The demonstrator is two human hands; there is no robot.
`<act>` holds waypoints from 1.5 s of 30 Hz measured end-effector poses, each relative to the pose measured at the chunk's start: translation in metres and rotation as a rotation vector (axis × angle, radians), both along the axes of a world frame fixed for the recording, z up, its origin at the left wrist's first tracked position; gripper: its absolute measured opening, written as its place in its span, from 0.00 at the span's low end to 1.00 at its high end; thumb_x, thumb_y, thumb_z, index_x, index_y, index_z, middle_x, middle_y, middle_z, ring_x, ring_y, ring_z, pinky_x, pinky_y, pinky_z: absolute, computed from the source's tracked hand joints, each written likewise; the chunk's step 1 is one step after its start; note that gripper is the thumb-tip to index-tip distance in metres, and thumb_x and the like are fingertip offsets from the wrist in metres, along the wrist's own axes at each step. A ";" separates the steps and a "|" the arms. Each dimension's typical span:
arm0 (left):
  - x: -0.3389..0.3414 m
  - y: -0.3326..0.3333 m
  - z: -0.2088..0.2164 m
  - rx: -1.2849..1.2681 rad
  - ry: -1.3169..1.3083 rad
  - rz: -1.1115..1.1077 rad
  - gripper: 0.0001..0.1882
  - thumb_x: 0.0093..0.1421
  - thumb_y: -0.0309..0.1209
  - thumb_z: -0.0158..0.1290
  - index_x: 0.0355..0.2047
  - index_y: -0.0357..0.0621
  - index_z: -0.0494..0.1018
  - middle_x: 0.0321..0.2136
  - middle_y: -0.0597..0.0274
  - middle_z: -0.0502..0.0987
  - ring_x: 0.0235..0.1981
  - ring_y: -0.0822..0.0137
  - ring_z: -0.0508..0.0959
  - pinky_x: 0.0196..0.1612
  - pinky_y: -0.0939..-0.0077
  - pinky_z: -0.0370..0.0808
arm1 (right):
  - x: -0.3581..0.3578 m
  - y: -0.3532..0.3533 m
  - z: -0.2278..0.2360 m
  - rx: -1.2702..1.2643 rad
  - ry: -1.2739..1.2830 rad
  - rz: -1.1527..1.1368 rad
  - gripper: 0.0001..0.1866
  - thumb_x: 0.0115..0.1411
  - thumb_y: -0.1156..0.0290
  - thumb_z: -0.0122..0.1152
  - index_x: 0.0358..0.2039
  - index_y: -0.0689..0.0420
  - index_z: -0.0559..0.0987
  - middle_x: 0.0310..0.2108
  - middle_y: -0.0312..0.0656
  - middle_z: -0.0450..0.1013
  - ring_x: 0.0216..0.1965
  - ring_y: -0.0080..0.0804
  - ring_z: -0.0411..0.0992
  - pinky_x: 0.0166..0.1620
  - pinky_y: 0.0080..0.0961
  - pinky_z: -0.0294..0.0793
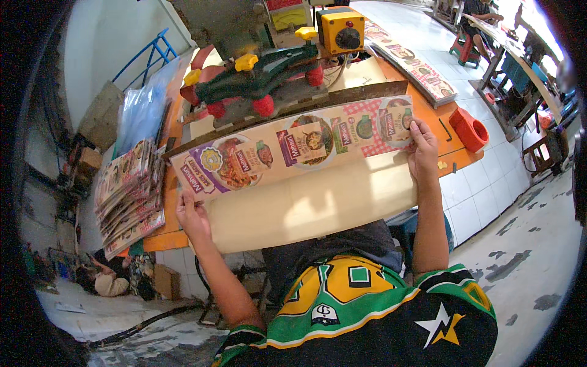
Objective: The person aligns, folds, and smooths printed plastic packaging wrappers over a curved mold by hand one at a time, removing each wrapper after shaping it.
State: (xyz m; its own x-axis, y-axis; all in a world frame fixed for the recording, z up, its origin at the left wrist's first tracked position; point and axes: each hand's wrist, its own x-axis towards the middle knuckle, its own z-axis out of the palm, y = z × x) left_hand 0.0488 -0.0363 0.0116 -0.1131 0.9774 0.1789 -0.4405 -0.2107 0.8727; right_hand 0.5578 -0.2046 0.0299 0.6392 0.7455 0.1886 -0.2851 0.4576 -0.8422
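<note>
A long, pale printed sheet with food pictures and red checks (pixel 293 147) spans the centre of the dial, slanting up from about 9 toward 2 o'clock. On its near side, at 6 o'clock, a smooth, bare cream panel (pixel 312 205) bows toward the wearer; it may be the same piece or a second layer, as the join is unclear from above. The left hand (pixel 194 219), at 8 o'clock, pinches the left end, while the right hand (pixel 423 150), between 2 and 3, grips the right end near the printed band.

Beyond the sheet, at 11, stands a dark green metal clamp frame with yellow and red knobs (pixel 263 73); at 12 to 1, a yellow box with a round black dial (pixel 342 32). A red, ring-shaped plastic dispenser (pixel 469 129) sits near 2:30 on the orange tabletop (pixel 437 116). Toward 9 lies a leaning pile of plastic-wrapped printed packs (pixel 129 192).
</note>
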 end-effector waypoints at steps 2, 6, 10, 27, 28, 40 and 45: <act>0.003 -0.005 0.003 0.000 0.010 0.057 0.07 0.67 0.33 0.56 0.35 0.44 0.75 0.32 0.67 0.80 0.29 0.74 0.79 0.30 0.79 0.77 | 0.009 -0.004 -0.008 0.032 0.000 -0.013 0.13 0.72 0.70 0.50 0.51 0.64 0.75 0.45 0.40 0.77 0.45 0.25 0.76 0.51 0.26 0.76; -0.010 0.002 -0.005 -0.005 0.203 0.001 0.10 0.67 0.33 0.56 0.39 0.38 0.75 0.30 0.67 0.78 0.24 0.74 0.76 0.24 0.76 0.76 | 0.015 0.003 -0.018 0.127 0.041 -0.067 0.14 0.72 0.71 0.49 0.52 0.65 0.75 0.46 0.42 0.77 0.46 0.27 0.76 0.52 0.27 0.77; 0.001 -0.010 -0.002 -0.047 0.310 0.045 0.15 0.67 0.34 0.56 0.46 0.33 0.74 0.29 0.66 0.77 0.20 0.74 0.74 0.22 0.75 0.75 | 0.026 0.002 -0.023 0.137 0.023 -0.085 0.14 0.72 0.71 0.49 0.52 0.64 0.75 0.47 0.43 0.77 0.47 0.28 0.76 0.53 0.28 0.77; 0.012 -0.021 0.019 0.101 0.329 -0.014 0.18 0.65 0.35 0.59 0.49 0.32 0.76 0.30 0.66 0.80 0.20 0.79 0.73 0.23 0.81 0.72 | 0.036 -0.001 -0.027 0.040 -0.061 -0.073 0.13 0.72 0.68 0.50 0.51 0.62 0.75 0.47 0.41 0.77 0.48 0.27 0.75 0.53 0.27 0.75; 0.014 -0.021 0.020 0.096 0.319 -0.014 0.18 0.65 0.35 0.59 0.48 0.33 0.76 0.30 0.66 0.80 0.21 0.79 0.73 0.23 0.81 0.72 | 0.041 -0.001 -0.031 0.043 -0.046 -0.072 0.13 0.72 0.67 0.50 0.51 0.62 0.75 0.47 0.41 0.77 0.48 0.26 0.75 0.53 0.26 0.75; 0.017 -0.014 0.015 0.061 0.313 0.083 0.15 0.67 0.35 0.57 0.47 0.35 0.77 0.30 0.64 0.80 0.22 0.77 0.74 0.24 0.80 0.73 | 0.028 -0.002 -0.019 0.035 -0.016 -0.067 0.11 0.70 0.70 0.54 0.49 0.61 0.76 0.44 0.37 0.77 0.44 0.22 0.75 0.49 0.22 0.75; 0.002 -0.010 0.006 0.071 0.219 0.081 0.15 0.67 0.35 0.56 0.45 0.34 0.75 0.30 0.63 0.80 0.20 0.76 0.74 0.22 0.79 0.71 | 0.025 -0.001 -0.017 0.062 0.016 0.011 0.10 0.71 0.70 0.53 0.48 0.61 0.76 0.43 0.38 0.77 0.44 0.24 0.76 0.50 0.25 0.77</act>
State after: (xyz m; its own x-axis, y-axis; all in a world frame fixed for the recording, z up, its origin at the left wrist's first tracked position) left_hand 0.0510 -0.0461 0.0178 -0.1412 0.9509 0.2755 -0.2217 -0.3016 0.9273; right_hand 0.5829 -0.2054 0.0129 0.6344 0.7396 0.2247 -0.3031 0.5055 -0.8079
